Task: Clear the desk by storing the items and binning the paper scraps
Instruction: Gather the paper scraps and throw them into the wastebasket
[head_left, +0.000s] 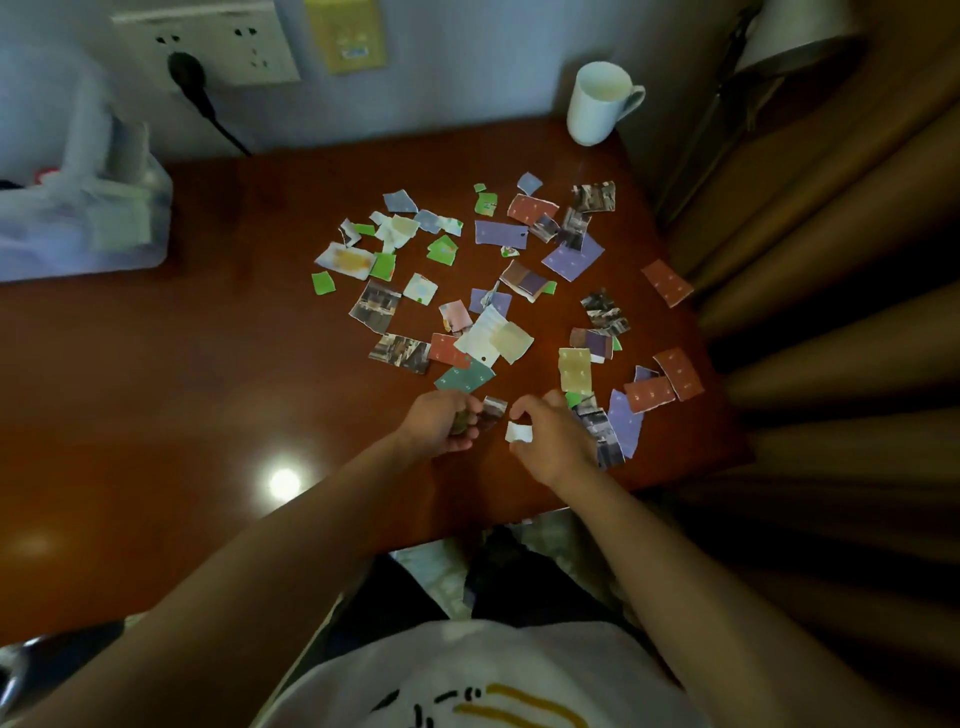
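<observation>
The right hand (553, 444) pinches a small white scrap (519, 432); the left hand (441, 426) cups scraps already gathered. Gathering has barely begun, I'd say: most paper scraps (488, 291) lie scattered toward twelve o'clock on the desk (208, 364), mug (597, 104) beyond at one. Next: more picking, no bin visible.

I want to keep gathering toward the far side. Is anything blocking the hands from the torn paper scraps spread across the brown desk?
Nothing visible does. The colourful torn paper scraps lie flat and open on the brown wooden desk, just beyond the left hand and right hand. The white ceramic mug stands at the far corner, behind them.
</observation>
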